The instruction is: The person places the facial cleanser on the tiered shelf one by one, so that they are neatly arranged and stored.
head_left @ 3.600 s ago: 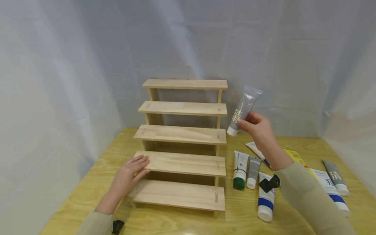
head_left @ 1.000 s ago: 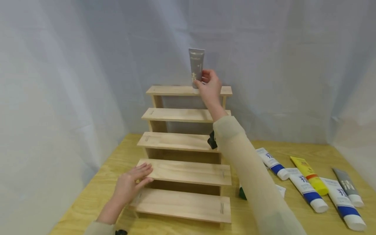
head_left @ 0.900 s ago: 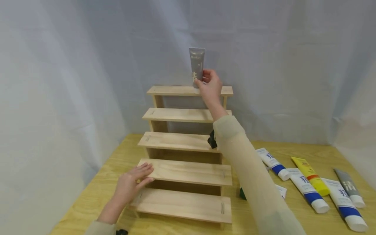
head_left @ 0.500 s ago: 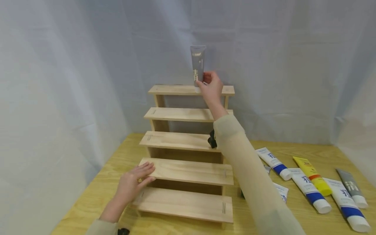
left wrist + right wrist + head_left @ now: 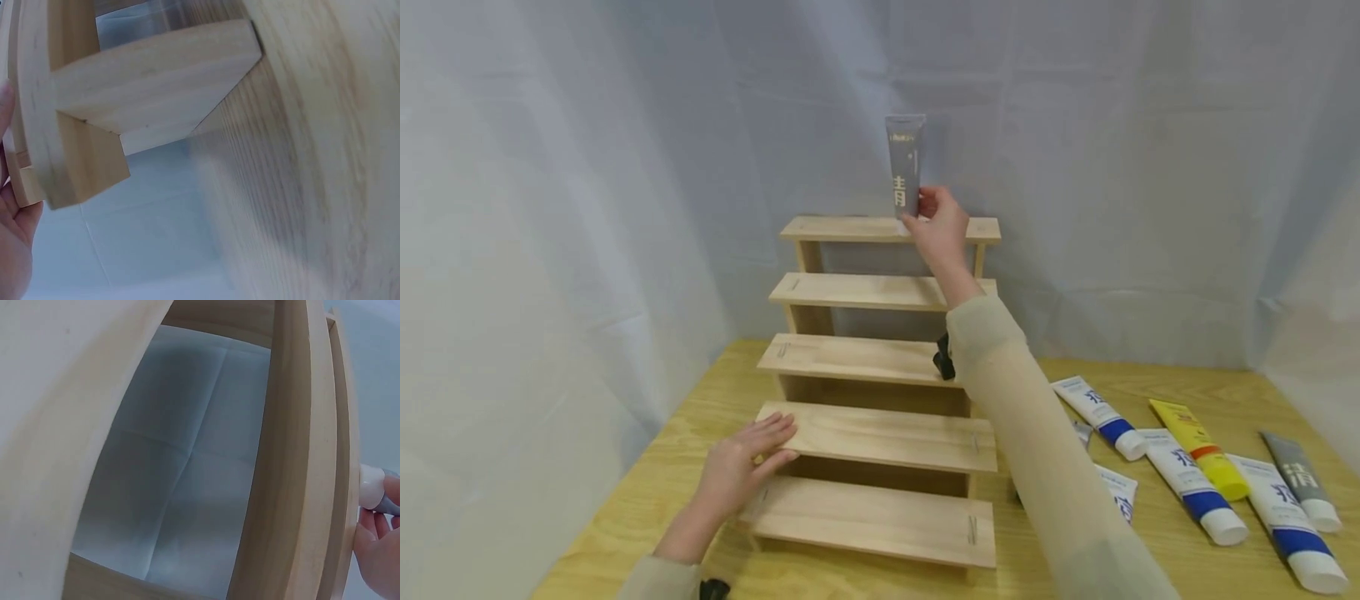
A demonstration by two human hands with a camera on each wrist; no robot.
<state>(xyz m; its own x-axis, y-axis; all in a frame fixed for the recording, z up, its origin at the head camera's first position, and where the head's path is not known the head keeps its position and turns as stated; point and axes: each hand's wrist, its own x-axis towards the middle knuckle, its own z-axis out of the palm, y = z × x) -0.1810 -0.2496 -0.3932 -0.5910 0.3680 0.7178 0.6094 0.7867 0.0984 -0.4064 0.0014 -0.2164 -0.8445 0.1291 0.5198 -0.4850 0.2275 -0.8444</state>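
Between the thumb and fingers of my right hand (image 5: 942,225) is a grey squeeze tube (image 5: 904,162), pinched low near its white cap. It stands upright, cap down, at the top step of a five-tier wooden display stand (image 5: 880,354). In the right wrist view, the white cap (image 5: 371,486) meets the board edge, and my fingers (image 5: 378,540) lie beside it. My left hand (image 5: 733,467) rests on the left end of the second-lowest step, fingers straight on top and thumb by the front edge. The left wrist view shows that hand (image 5: 14,244) at the board's end.
Right of the stand lie several white-and-blue tubes (image 5: 1187,483), a yellow tube (image 5: 1198,450) and another grey tube (image 5: 1300,479) on the wooden table (image 5: 632,517). My right sleeve hides part of a few tubes. Pale sheeting (image 5: 1075,167) hangs behind and at both sides.
My right hand has carried the grey tube from the stand's right side up and left to the top step, turning it upright. Lately the fingers slid slightly lower. My left hand stayed put.
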